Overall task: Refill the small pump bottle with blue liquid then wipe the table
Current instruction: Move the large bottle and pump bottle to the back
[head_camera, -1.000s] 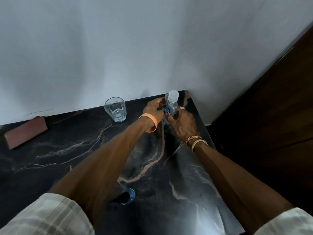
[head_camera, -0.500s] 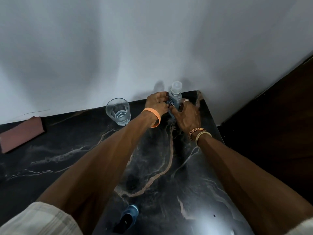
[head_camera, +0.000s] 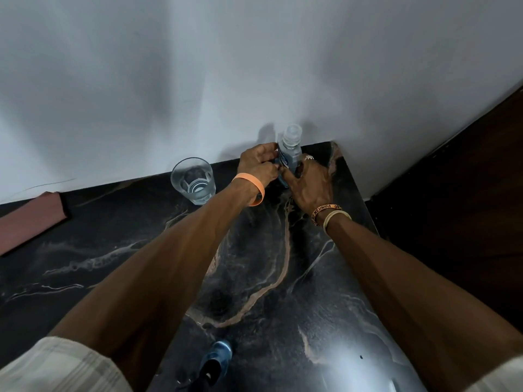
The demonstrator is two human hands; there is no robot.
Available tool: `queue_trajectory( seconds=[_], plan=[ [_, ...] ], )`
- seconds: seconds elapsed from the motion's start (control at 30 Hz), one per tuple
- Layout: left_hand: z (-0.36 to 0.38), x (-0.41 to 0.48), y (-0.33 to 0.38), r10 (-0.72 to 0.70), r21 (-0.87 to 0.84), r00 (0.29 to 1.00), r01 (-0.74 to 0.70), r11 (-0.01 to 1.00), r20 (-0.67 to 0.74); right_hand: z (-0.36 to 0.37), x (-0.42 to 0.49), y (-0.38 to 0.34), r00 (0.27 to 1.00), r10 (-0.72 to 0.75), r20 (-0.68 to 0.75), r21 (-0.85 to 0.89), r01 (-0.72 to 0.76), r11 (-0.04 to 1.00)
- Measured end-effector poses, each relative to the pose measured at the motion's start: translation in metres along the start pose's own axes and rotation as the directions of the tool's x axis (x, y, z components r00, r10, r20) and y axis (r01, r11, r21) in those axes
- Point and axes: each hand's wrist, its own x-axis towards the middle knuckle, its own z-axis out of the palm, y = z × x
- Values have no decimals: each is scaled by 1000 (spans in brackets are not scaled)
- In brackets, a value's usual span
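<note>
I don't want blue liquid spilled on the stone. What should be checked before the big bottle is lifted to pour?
1. Both hands on the big bottle: ok, left hand and right hand hold its sides.
2. Big bottle upright: ok, near the wall at the table's far corner.
3. Its clear cap off: not ok, still on.
4. Small pump bottle ready: cannot tell, partly hidden under the left forearm.
5. Glass out of the way: ok, apart from the hands.
6. Wiping cloth at hand: cannot tell.
</note>
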Motion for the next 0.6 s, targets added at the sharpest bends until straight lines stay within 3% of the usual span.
queue_trajectory(
  seconds=[0.43,0.6],
  plan=[
    [1,5,-11,57,57,998,-56,997,-21,-2,-1,-1,1000,7,26,26,-7,1000],
    [-3,5,-18,113,195,992,-100,976,-56,-5,-2,-1,994,-21,110,56,15,998]
  ],
)
